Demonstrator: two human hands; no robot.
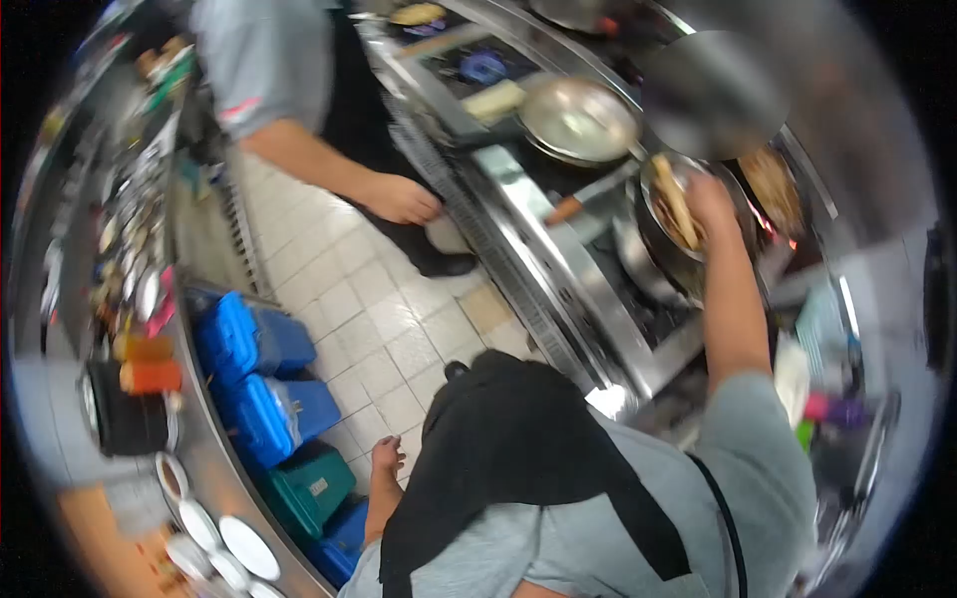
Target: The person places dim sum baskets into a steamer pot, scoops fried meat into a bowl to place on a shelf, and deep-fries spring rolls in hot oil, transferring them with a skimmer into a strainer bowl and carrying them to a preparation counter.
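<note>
My right hand [710, 202] reaches into a deep pan [653, 234] on the stove, its fingers curled down and partly hidden. Beside those fingers, a long, pale tan piece [676, 204] slants across the pan; blur hides its kind and whether I grip it. Low at my other side, my left hand [389, 455] hangs above the floor, fingers loosely bent and nothing visible in them. A blurred dark round disc [713, 95], a pan or a lid, is just beyond my right hand. To the left sits a shiny frying pan [578, 120] with a brown-tipped handle [564, 209].
A co-worker's hand [404, 199] hangs near the stove edge [528, 229]. A lit burner [483, 66] glows at the back. Brown food [773, 189] lies right of my pan. Blue bins [259, 339], a green bin [311, 488] and white plates [249, 546] line the left counter.
</note>
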